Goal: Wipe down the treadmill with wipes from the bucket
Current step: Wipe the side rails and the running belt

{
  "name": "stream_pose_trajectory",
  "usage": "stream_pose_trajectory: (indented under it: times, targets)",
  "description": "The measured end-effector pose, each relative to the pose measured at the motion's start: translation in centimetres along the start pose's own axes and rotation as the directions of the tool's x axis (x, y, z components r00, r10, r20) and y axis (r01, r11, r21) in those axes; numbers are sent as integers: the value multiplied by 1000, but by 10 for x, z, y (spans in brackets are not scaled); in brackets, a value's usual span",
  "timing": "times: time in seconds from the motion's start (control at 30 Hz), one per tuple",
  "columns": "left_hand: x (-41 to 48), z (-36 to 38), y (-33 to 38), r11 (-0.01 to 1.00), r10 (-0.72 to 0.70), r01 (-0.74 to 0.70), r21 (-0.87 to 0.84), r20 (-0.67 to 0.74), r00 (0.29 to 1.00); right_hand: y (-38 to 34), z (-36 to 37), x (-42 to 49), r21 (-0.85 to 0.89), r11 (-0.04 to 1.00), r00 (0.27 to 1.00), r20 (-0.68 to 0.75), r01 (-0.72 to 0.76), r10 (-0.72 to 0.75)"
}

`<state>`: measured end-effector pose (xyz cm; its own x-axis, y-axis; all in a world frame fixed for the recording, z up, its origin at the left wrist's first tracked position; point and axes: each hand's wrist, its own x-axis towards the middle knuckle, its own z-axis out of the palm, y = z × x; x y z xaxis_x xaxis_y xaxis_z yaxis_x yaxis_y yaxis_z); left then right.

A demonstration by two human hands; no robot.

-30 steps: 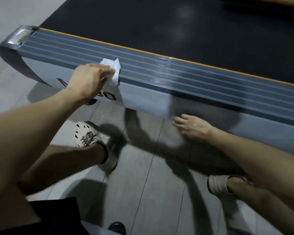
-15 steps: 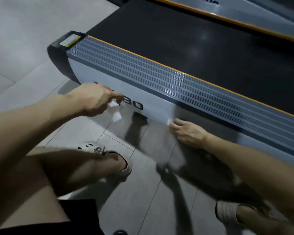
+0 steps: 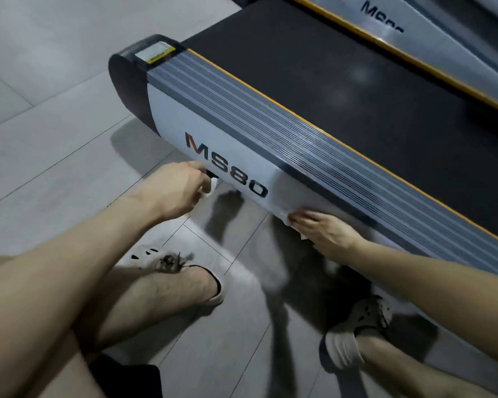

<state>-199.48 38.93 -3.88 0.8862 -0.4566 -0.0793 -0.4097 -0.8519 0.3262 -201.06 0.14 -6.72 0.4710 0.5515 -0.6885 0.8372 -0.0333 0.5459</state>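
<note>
The treadmill (image 3: 242,156) runs from upper left to lower right, with a grey side panel marked MS80, a ribbed side rail and a black belt. My left hand (image 3: 176,191) grips a crumpled white wipe (image 3: 212,188) just below the panel's lower edge, near the letter S. My right hand (image 3: 322,228) lies with straight fingers against the lower side panel, pressing a second white wipe (image 3: 304,235) whose edge shows under the fingers. The bucket is not in view.
My two feet in pale perforated clogs (image 3: 167,262) (image 3: 354,337) stand on the grey tiled floor (image 3: 55,145) beside the treadmill. A second treadmill (image 3: 385,21) with the same lettering lies beyond the belt at the top right.
My left hand has come down off the ribbed rail with its wipe to the panel's lower edge. The view has shifted, showing the treadmill's end cap. My right hand stays low on the panel.
</note>
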Motion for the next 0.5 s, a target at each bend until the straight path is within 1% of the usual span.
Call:
stream_pose_trajectory:
  times: [0.07, 0.1, 0.17, 0.2, 0.23, 0.27, 0.3, 0.33, 0.4, 0.43, 0.47, 0.5]
  targets:
    - [-3, 5, -9, 1000, -17, 18, 21, -48, 999, 22, -16, 19, -18, 998, 993, -101, -57, 55]
    - [-5, 7, -11, 1000, -20, 21, 22, -43, 999, 38, -31, 35, -6, 992, 978, -168, -126, 123]
    - [-6, 11, -12, 1000, -25, 25, -2, -34, 999, 72, -65, 75, -16, 963, 921, -294, -271, 254]
    - [-6, 11, -13, 999, -28, 28, -18, -34, 999, 82, -77, 94, 4, 947, 895, -323, -323, 307]
    - [-4, 10, -15, 999, -34, 33, -34, -36, 999, 87, -89, 106, 12, 934, 884, -320, -357, 342]
    - [-3, 8, -17, 998, -48, 46, -46, -42, 998, 86, -89, 111, 15, 930, 887, -292, -368, 357]
    - [-2, 5, -21, 997, -67, 65, -48, -55, 996, 79, -81, 111, 16, 938, 903, -264, -347, 339]
    - [-2, 2, -24, 995, -88, 85, -45, -75, 993, 64, -64, 104, 26, 955, 934, -202, -295, 294]
    - [-3, -5, -31, 993, -113, 110, -34, -128, 985, 25, -17, 74, -3, 995, 995, -3, -101, 101]
    - [-5, -6, -34, 993, -116, 113, -33, -149, 982, 1, 1, 55, -76, 997, 996, 90, 6, 1]
    - [-7, -5, -36, 993, -119, 114, -35, -165, 979, -15, 12, 41, -190, 976, 981, 179, 110, -75]
    - [-10, -3, -38, 992, -125, 119, -42, -173, 977, -20, 15, 35, -289, 938, 969, 207, 193, -135]
